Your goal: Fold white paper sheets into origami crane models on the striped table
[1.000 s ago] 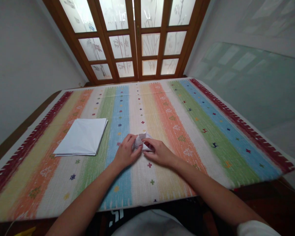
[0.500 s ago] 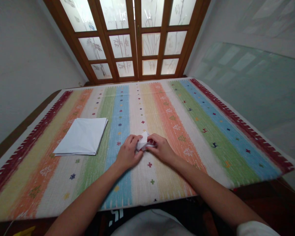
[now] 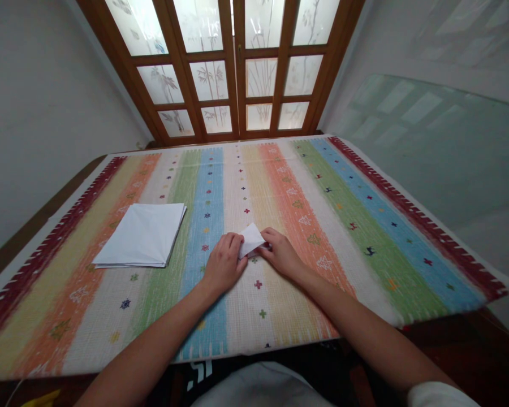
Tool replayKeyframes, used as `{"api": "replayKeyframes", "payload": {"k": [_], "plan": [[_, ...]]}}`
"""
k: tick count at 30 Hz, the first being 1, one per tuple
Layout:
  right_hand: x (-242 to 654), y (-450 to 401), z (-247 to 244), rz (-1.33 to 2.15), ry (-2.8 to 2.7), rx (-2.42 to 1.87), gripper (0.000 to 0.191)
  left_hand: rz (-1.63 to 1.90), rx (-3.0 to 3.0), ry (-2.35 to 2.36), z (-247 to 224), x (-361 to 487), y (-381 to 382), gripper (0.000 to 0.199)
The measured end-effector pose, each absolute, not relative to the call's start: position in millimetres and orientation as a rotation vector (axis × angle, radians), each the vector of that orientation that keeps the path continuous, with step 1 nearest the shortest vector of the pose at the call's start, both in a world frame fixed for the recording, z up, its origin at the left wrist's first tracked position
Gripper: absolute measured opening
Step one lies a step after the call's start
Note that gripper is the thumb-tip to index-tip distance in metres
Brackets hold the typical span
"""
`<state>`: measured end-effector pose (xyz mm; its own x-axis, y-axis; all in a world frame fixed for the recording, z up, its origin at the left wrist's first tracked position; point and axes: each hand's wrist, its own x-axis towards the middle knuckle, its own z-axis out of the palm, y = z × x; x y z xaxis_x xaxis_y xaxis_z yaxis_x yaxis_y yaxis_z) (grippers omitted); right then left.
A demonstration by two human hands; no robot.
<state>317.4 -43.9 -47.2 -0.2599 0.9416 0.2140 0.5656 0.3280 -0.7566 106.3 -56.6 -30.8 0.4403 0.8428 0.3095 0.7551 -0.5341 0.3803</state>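
A small folded piece of white paper point(image 3: 251, 239) is held between my two hands, close above the striped tablecloth. My left hand point(image 3: 225, 257) grips its left side, fingers bent over the edge and thumb beneath. At the right edge, my right hand point(image 3: 279, 250) pinches the paper between thumb and fingers. The paper's upper corner points away from me, and its flat face shows between the hands. Parts of its lower folds are covered by my fingers. To the left of my hands lies a stack of white paper sheets point(image 3: 142, 234).
The striped, patterned tablecloth point(image 3: 246, 305) covers a large table, its near edge just in front of my body. Beyond the far edge stand wooden doors with frosted panes point(image 3: 214, 87). A glass panel point(image 3: 441, 152) leans by the right wall.
The folded paper has turned and now shows a broader flat face with a pointed top. My right hand has shifted slightly right, and the hands are a little farther apart.
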Motion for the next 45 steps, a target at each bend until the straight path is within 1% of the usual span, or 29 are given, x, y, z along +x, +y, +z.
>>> {"api": "replayKeyframes", "payload": {"k": [3, 8, 10, 14, 18, 21, 25, 27, 30, 32, 34, 39, 42, 45], "plan": [[319, -44, -43, 0.731, -1.941, -1.319, 0.016, 0.643, 2.517, 1.433, -32, 106, -56, 0.024], [325, -46, -38, 0.887, -1.916, -1.334, 0.016, 0.638, 2.52, 1.381, -36, 104, -53, 0.034], [330, -46, -36, 0.84, -1.904, -1.344, 0.017, 0.645, 2.49, 1.357, -38, 101, -50, 0.035], [341, -44, -30, 0.589, -1.909, -1.251, 0.017, 0.665, 2.407, 1.266, -40, 95, -43, 0.03], [346, -45, -25, 0.7, -2.056, -1.039, 0.017, 0.724, 2.372, 1.141, -40, 89, -37, 0.027], [342, -49, -24, 0.711, -2.151, -1.011, 0.011, 0.785, 2.385, 1.158, -37, 89, -35, 0.023], [331, -55, -24, 0.544, -2.222, -1.146, 0.014, 0.833, 2.265, 1.429, -34, 91, -36, 0.016], [325, -58, -24, 0.457, -2.246, -1.157, 0.014, 0.791, 2.157, 1.524, -34, 92, -36, 0.022], [318, -62, -23, 0.321, -2.308, -1.111, 0.012, 0.737, 2.09, 1.54, -35, 94, -36, 0.033], [315, -64, -24, 0.219, -2.342, -1.076, 0.013, 0.751, 2.102, 1.512, -34, 94, -37, 0.035], [314, -65, -25, 0.116, -2.361, -1.033, 0.017, 0.787, 2.129, 1.449, -34, 94, -39, 0.03], [314, -67, -30, -0.059, -2.376, -0.962, 0.026, 0.801, 2.173, 1.247, -33, 94, -44, 0.01], [314, -67, -32, -0.053, -2.35, -0.968, 0.027, 0.778, 2.204, 1.216, -35, 94, -44, 0.007], [313, -68, -32, -0.007, -2.321, -0.949, 0.026, 0.782, 2.239, 1.169, -39, 95, -43, 0.011]]}}
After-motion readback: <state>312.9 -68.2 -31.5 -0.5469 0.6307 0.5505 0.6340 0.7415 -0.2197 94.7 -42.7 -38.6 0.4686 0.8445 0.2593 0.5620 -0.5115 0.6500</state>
